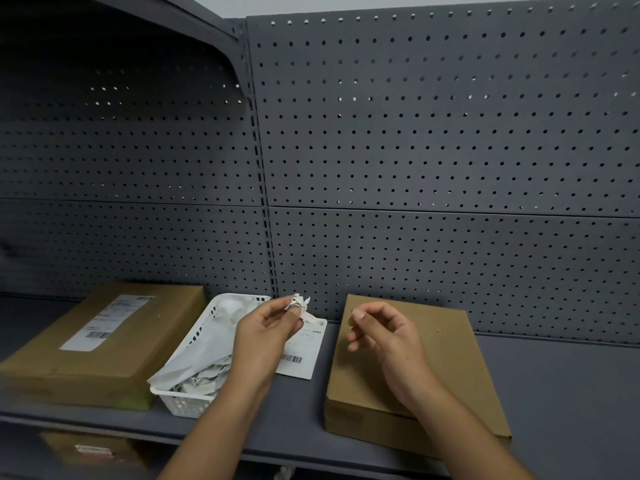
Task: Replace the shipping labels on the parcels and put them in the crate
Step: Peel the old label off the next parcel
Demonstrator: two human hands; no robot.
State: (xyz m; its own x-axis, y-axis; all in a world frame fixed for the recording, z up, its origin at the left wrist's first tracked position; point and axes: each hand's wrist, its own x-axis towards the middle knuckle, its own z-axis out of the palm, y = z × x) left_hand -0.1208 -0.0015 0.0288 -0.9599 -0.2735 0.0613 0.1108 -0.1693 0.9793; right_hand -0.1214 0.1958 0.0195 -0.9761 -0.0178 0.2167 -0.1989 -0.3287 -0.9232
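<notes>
Removal step, closing. A crumpled label scrap (298,304) is pinched at the fingertips of the left hand (266,337). The right hand (384,337) is held slack and empty over the bare parcel (450,355). Likely next: the scrap is dropped into the basket (183,403) beneath the left fingers, then the fresh label (304,355) is applied.

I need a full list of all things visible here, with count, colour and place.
shelf: one, grey, foreground
pegboard: one, grey, behind shelf
labelled parcel: one, brown, shelf left
bare parcel: one, brown, shelf right
basket: one, white, between the parcels, holding crumpled paper
label sheet: one, white, flat beside basket
paper scrap: one, white, crumpled, in left hand
lower parcel: one, brown, level below
left hand: one, pinching paper scrap
right hand: one, empty, over bare parcel
</notes>
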